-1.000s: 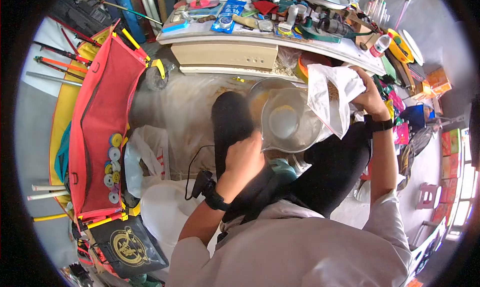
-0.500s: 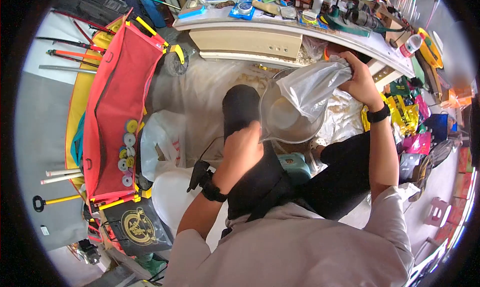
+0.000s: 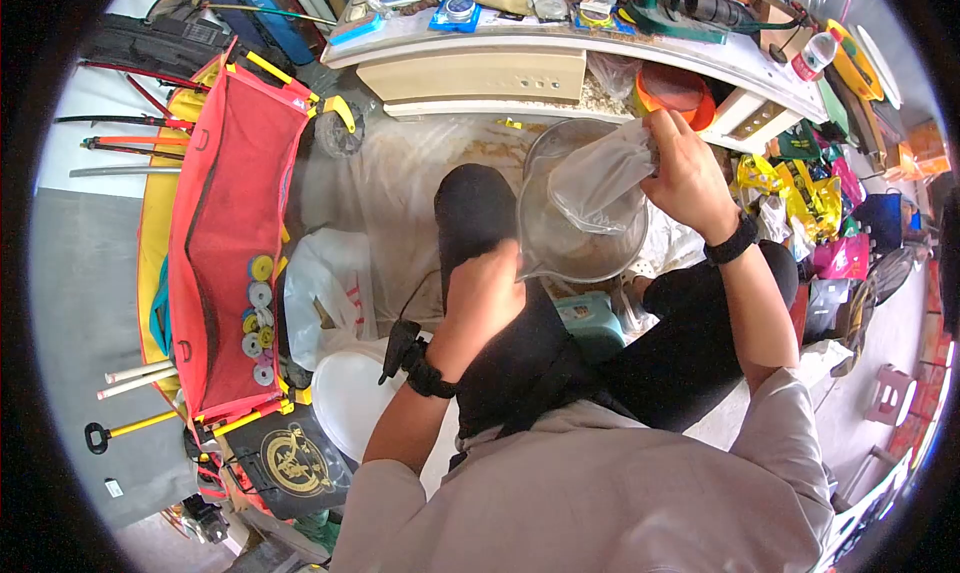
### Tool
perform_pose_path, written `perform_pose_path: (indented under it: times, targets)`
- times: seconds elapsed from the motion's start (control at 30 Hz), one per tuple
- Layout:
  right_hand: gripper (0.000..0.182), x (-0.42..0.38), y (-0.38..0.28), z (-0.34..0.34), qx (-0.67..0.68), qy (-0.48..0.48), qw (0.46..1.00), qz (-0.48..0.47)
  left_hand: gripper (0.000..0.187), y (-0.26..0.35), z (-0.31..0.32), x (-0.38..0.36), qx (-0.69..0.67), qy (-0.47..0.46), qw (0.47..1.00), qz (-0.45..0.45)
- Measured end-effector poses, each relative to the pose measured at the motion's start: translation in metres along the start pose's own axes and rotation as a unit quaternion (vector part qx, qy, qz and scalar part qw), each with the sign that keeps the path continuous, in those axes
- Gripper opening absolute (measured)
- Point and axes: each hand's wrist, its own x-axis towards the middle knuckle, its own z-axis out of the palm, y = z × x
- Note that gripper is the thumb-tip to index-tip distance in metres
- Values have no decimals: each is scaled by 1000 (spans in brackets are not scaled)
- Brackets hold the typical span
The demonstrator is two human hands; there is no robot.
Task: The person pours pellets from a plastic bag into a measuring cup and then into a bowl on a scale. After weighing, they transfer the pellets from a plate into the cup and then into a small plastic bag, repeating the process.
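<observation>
My left hand (image 3: 487, 298) is closed at the near left rim of a round grey basin (image 3: 590, 265), by my bent knee. Whether it grips a handle or the rim itself is hidden behind the fingers. From my right hand (image 3: 692, 180) hangs a clear plastic bag (image 3: 600, 178); the fingers are bunched round its upper end. The bag's wide lower end dips inside the basin. Some pale matter shows faintly at the basin's bottom, too blurred to name.
A cluttered white desk (image 3: 560, 38) stands ahead, with an orange bowl (image 3: 708, 108) under its edge. On the left is a red mesh-covered case (image 3: 245, 193) with several line spools. A white bucket lid (image 3: 350, 403) lies beside my left forearm; yellow packets (image 3: 815, 198) are at right.
My right hand has moved left and lower, bringing the bag further into the basin. The left hand stays at the basin's rim. The view has shifted slightly.
</observation>
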Motion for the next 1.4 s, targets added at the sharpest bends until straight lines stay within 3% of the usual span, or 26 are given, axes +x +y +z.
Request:
perform_pose_path:
  times: [0.2,0.63,0.93,1.13,1.23,1.3,1.33,1.4]
  targets:
    - [49,-11,-2,1,-91,-59,992,-68,19,-3,2,1,22,-4,1000,0]
    - [47,-17,0,-10,-77,-111,990,-45,18,-7,9,1,35,1,999,24]
    - [45,-14,-1,-21,30,-122,992,-12,18,-6,12,3,34,14,999,36]
    - [43,-12,7,-14,193,-67,979,8,18,-5,11,4,46,13,998,30]
    - [37,-12,5,-18,251,-38,966,51,17,-5,12,3,39,18,999,27]
    - [31,-13,1,-24,268,-77,952,128,17,-6,13,3,38,20,999,29]
    - [31,-13,3,-22,268,-77,952,128,17,-6,13,3,38,20,999,29]
    - [28,-14,8,-16,319,-88,943,36,16,-5,13,4,42,16,999,31]
